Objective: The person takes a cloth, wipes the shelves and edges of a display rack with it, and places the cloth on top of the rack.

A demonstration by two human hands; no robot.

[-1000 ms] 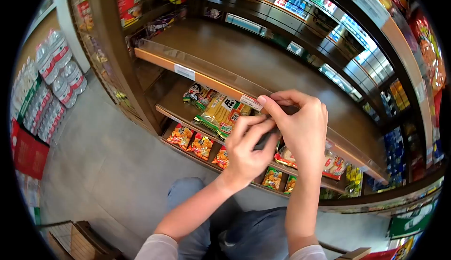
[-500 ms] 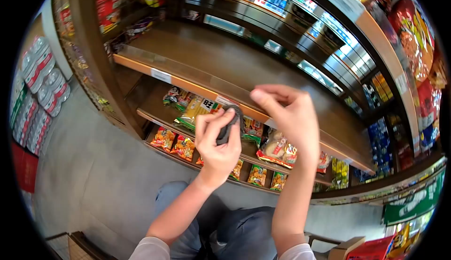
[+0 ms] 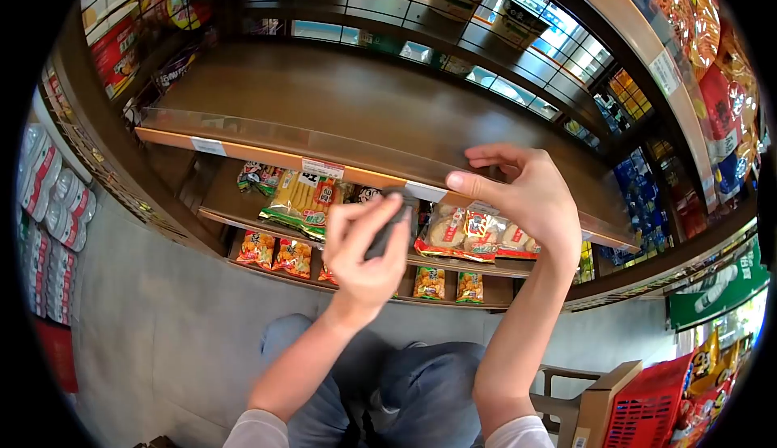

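My left hand [image 3: 364, 254] is closed round a dark grey object [image 3: 387, 228], blurred and partly hidden by the fingers, in front of the shelf edge. To its right, my right hand [image 3: 530, 197] has thumb and fingers apart with nothing between them, close to the clear strip on the shelf edge [image 3: 267, 155]. Price labels sit along that edge, one [image 3: 324, 169] left of my hands and another [image 3: 425, 192] between them. On the shelf below lie a yellow snack bag [image 3: 298, 203] and a bag of round crackers [image 3: 457, 232].
Small orange snack packs [image 3: 292, 257] line the bottom shelf. Bottled water [image 3: 61, 205] is stacked at the far left. A cardboard box [image 3: 603, 403] and a red basket [image 3: 647, 403] stand at the lower right. Hanging snack bags [image 3: 720, 108] fill the upper right.
The view has swung rightward along the shelf. My hands, close together a second ago, have parted; the dark object shows in my left hand, and my right fingers have spread.
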